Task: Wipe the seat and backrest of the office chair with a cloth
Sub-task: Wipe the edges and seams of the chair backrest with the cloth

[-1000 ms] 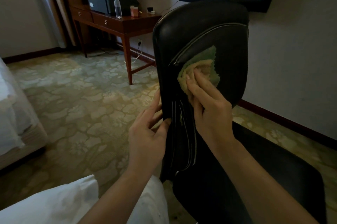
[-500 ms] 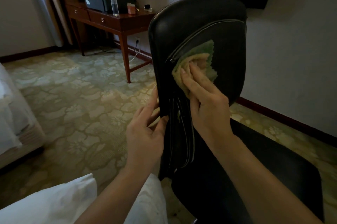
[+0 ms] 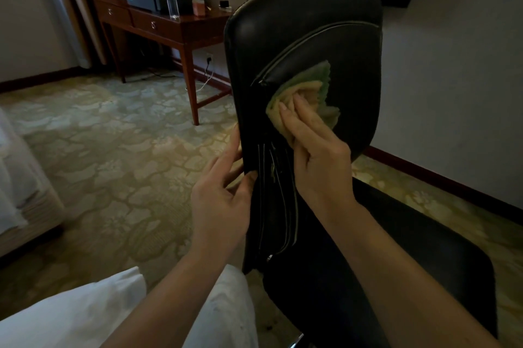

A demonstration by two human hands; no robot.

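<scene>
A black leather office chair stands in front of me, its backrest (image 3: 305,33) upright and its seat (image 3: 424,257) low at the right. A crumpled yellow-green cloth (image 3: 314,90) lies against the middle of the backrest. My right hand (image 3: 317,155) presses the cloth flat onto the leather with straight fingers. My left hand (image 3: 220,200) holds the backrest's left edge, thumb on the front side, fingers behind it.
A wooden desk (image 3: 181,28) with a water bottle (image 3: 172,0) and small items stands at the back left, a dark screen above. A bed edge (image 3: 25,183) is at the left. White fabric (image 3: 85,316) fills the lower left. A wall runs along the right.
My right hand and the cloth have shifted slightly on the backrest, sliding toward the right. My left hand keeps its hold on the edge.
</scene>
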